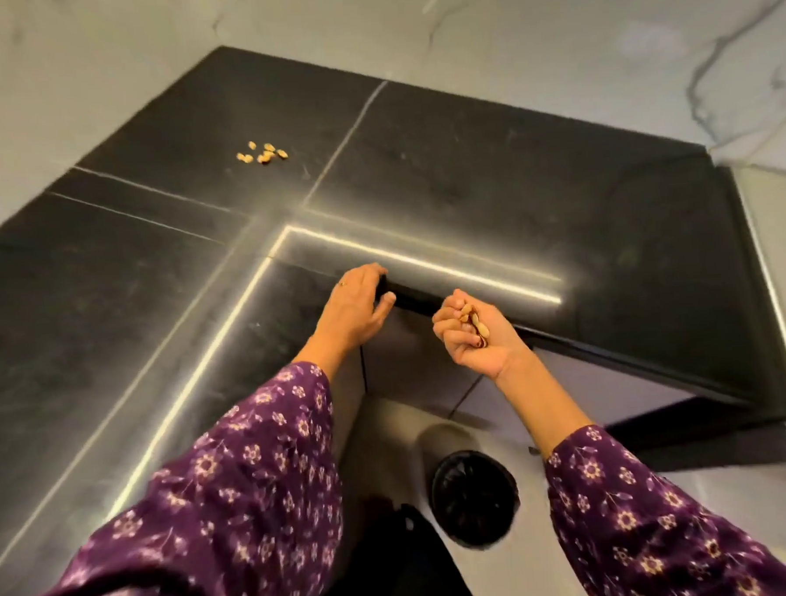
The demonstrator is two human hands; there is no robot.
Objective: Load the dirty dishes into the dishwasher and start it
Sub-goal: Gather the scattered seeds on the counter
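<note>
My right hand (473,334) is turned palm up just off the front edge of the black counter (466,166), fingers curled round a small heap of peanuts (473,324). My left hand (357,302) rests on the counter's inner corner, fingers bent over the edge and thumb against its front face. A second little pile of peanuts (263,153) lies far back on the counter near the wall. No dishes or dishwasher show in this view.
A black waste bin (474,496) with a dark liner stands on the pale floor below my right arm. Marble-look wall (550,29) backs the L-shaped counter. A grey cabinet front (403,356) lies under the counter edge.
</note>
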